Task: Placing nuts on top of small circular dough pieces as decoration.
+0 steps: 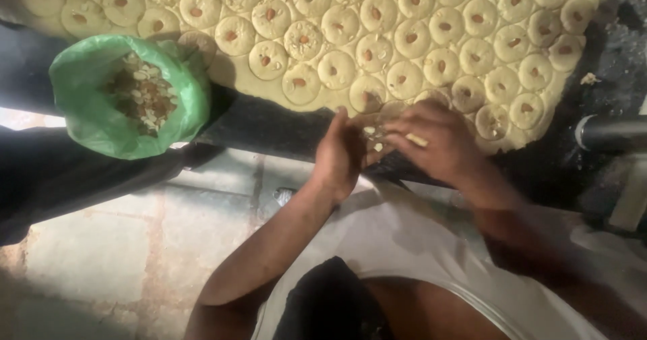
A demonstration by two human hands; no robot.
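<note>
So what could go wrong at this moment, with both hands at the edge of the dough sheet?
The left hand cups loose nut pieces right at the edge of the dark surface; some could drop to the floor. The right hand rests over cut dough rounds and could dent them. The green bag of nuts sits at the edge and might tip.
</note>
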